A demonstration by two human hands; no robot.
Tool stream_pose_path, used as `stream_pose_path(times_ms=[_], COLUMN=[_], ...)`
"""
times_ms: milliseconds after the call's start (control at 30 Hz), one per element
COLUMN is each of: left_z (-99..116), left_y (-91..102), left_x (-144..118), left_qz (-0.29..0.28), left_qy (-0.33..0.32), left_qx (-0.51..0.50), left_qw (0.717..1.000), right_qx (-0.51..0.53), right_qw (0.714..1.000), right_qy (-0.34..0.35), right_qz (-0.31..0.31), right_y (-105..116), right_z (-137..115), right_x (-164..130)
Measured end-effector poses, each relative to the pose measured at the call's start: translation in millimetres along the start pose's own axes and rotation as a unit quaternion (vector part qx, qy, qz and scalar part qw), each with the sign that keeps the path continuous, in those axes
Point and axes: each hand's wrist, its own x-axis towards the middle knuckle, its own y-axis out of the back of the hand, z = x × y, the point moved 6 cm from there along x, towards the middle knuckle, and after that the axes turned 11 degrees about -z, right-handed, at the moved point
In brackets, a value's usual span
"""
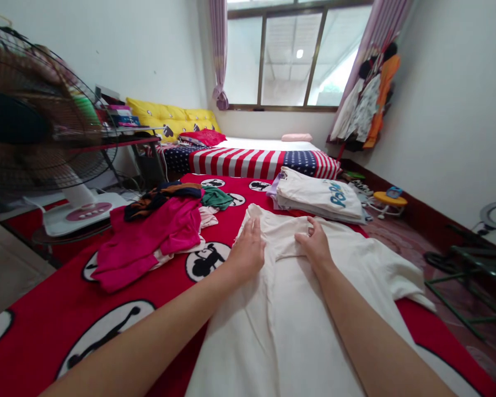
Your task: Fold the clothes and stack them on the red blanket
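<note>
A white T-shirt [301, 320] lies spread on the red bed cover, its left side folded inward with the sleeve laid across the middle. My left hand [248, 251] rests flat on the folded edge near the shoulder, fingers stretched out. At the hem of the folded sleeve [287, 237] is my right hand [316, 245], its thumb and forefinger on the cloth; its other fingers are partly hidden. The other sleeve [405, 278] stretches out to the right. Just beyond the shirt sits a stack of folded clothes [314, 193], a white printed one on top.
To the left lies a heap of loose clothes, with a magenta garment [149, 237] and a green one [216, 197]. A fan [78, 198] stands at the far left. Behind is another bed [240, 161]. A yellow stool [391, 198] and a green metal frame [458, 286] are on the right.
</note>
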Motion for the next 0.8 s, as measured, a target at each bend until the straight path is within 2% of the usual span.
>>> stream_pose_path(times_ms=[100,167,233,300,333,400,467,533,600,667,800], left_z=[-19.6,-21.2,-18.8,-16.6,-16.1,-16.1,-16.6,-16.8,-16.7,-16.7,-17.9], left_y=[-21.3,-28.6,-31.4,-32.6,-33.2,-34.4,-36.2,-37.2,-36.7,-35.8,-34.7], left_x=[10.9,8.1,4.0,2.0,1.8,2.3,3.1,3.2,2.6,2.0,2.7], left_qz=[-0.034,-0.041,-0.041,-0.038,-0.035,-0.023,-0.013,-0.006,-0.002,-0.002,-0.009], left_qy=[0.035,0.021,0.005,-0.004,-0.005,-0.005,-0.005,-0.005,-0.005,-0.005,0.0], left_qx=[0.065,0.102,0.124,0.137,0.14,0.139,0.13,0.12,0.109,0.097,0.067], left_qw=[0.997,0.994,0.991,0.99,0.99,0.99,0.991,0.993,0.994,0.995,0.998], right_qx=[0.022,-0.02,-0.117,-0.244,-0.301,-0.378,-0.382,-0.319,-0.213,-0.127,-0.071], right_qw=[0.997,0.997,0.991,0.956,0.935,0.914,0.922,0.947,0.967,0.972,0.971], right_qy=[0.002,-0.009,-0.069,-0.138,-0.152,-0.128,-0.059,0.022,0.082,0.105,0.114], right_qz=[0.075,0.079,0.003,-0.089,-0.11,-0.075,-0.018,-0.039,-0.112,-0.165,-0.2], right_y=[15.6,24.3,27.3,30.8,34.7,44.2,44.1,24.1,-9.4,-43.5,-89.9], right_z=[-9.3,-15.1,-15.3,-13.5,-15.5,-28.1,-45.1,-56.1,-59.9,-58.7,-54.9], right_x=[-6.9,-8.7,-8.0,-9.2,-9.7,-6.5,3.2,20.7,43.1,65.1,93.1])
